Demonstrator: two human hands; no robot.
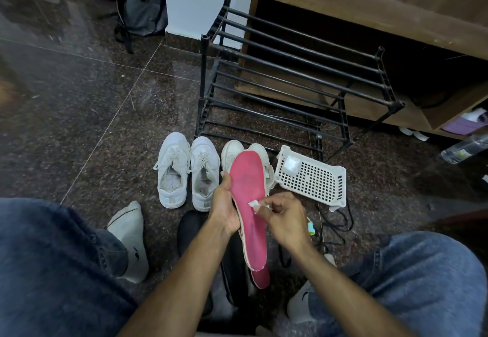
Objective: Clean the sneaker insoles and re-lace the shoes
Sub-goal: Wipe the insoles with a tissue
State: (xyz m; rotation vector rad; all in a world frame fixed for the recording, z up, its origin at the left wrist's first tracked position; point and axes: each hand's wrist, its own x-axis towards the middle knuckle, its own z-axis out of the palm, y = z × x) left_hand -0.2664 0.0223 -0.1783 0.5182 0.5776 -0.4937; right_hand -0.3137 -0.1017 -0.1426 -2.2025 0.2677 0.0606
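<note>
My left hand grips a pink insole by its left edge, holding it up over the floor. A second pink insole shows behind and below it. My right hand pinches a small white wad against the insole's middle. A pair of white laced sneakers stands on the floor just left of the insole. Another white pair is partly hidden behind the insole.
A white perforated plastic basket holding a white pad lies to the right. A black metal shoe rack stands behind the shoes, before a wooden cabinet. Black laces or cords trail on the dark stone floor. My knees in jeans frame the lower view.
</note>
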